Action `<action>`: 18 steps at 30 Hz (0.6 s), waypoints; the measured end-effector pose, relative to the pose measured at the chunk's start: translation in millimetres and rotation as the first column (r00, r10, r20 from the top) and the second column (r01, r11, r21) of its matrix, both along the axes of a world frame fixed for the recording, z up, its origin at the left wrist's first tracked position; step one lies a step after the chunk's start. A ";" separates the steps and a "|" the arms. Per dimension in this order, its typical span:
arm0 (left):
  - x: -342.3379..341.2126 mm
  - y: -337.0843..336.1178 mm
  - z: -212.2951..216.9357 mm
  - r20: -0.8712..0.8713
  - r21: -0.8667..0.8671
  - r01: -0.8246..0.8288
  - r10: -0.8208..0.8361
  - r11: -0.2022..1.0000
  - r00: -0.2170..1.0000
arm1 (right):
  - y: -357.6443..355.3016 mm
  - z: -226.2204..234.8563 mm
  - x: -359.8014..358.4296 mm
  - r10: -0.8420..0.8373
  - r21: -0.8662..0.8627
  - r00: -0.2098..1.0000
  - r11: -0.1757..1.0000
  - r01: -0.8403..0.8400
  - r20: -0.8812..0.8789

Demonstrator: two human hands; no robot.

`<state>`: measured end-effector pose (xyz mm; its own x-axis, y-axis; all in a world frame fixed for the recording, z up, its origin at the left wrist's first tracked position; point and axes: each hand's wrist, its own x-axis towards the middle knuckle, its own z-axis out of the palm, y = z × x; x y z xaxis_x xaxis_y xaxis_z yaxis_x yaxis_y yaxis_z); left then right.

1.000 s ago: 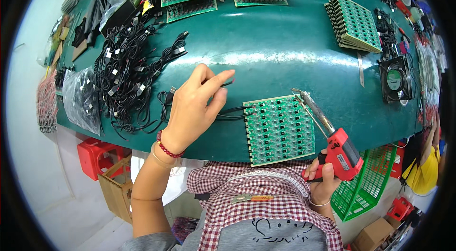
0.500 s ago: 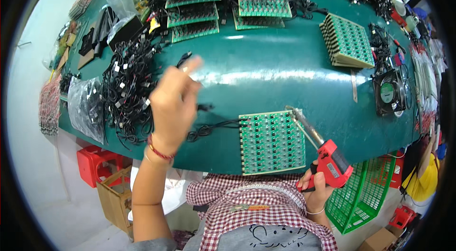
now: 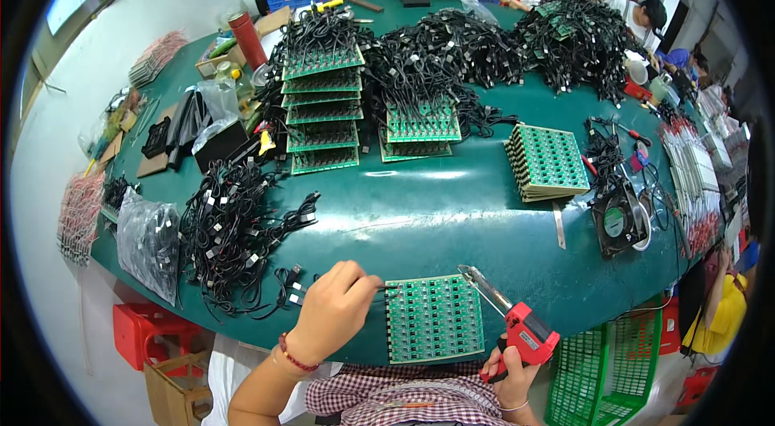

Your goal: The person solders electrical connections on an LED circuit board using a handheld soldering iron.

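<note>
Left hand (image 3: 335, 311) pinches cable (image 3: 391, 287) at board (image 3: 436, 321) corner, right hand (image 3: 511, 379) grips soldering gun (image 3: 530, 336); best keep cable steady

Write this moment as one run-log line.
circuit board: on green table; left hand: at board's upper-left corner, hold unclear; right hand: holds red soldering tool, tip near upper-right corner; cable pile: leftward
</note>
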<state>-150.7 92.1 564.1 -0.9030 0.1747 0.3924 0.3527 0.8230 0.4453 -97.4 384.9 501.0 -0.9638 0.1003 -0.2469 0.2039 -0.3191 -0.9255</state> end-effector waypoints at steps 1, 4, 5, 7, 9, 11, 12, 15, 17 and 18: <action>3.9 -0.9 0.9 -0.011 -0.081 -0.010 0.009 0.997 1.000 | 0.2 -1.5 -1.2 0.003 -0.006 1.000 1.000 -0.004 -0.018; 17.5 1.4 -3.3 0.061 -0.243 0.148 -0.137 0.959 0.989 | -1.4 -2.3 -3.8 0.006 0.002 1.000 1.000 -0.006 -0.021; 21.1 3.0 -10.4 0.100 -0.243 0.207 -0.187 0.948 0.977 | -2.2 -0.7 -5.2 0.006 0.001 1.000 1.000 -0.006 -0.024; 26.1 7.2 -26.6 0.096 -0.189 0.212 -0.197 0.959 0.976 | -4.4 3.3 -7.7 0.035 -0.013 0.999 0.999 -0.035 -0.001; 28.1 12.5 -34.6 0.071 -0.095 0.206 -0.200 0.974 0.977 | -6.0 6.6 -10.0 0.041 -0.010 0.999 0.999 -0.041 -0.006; 27.2 16.2 -41.1 0.068 -0.073 0.198 -0.193 0.978 0.979 | -5.9 8.0 -11.1 0.048 -0.006 0.999 0.999 -0.048 -0.010; 26.7 18.9 -44.0 0.063 -0.051 0.189 -0.186 0.981 0.981 | -5.4 6.6 -11.3 0.039 0.008 0.999 0.999 -0.039 -0.008; 21.6 23.3 -46.2 0.060 -0.044 0.137 -0.134 0.990 0.989 | -6.6 9.0 -14.1 0.018 0.027 1.000 0.999 -0.018 0.001; 19.1 22.9 -46.7 0.073 -0.038 0.117 -0.114 0.992 0.991 | -6.6 11.1 -16.5 0.006 0.030 1.000 1.000 -0.006 0.006; 19.5 22.2 -46.4 0.079 -0.036 0.122 -0.119 0.992 0.990 | -6.5 11.4 -15.9 0.007 0.033 1.000 0.999 -0.007 -0.002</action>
<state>-131.3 114.3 517.6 -0.9016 0.2983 0.3132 0.4164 0.7946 0.4418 -113.4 378.4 512.5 -0.9649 0.1018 -0.2420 0.2045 -0.2865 -0.9360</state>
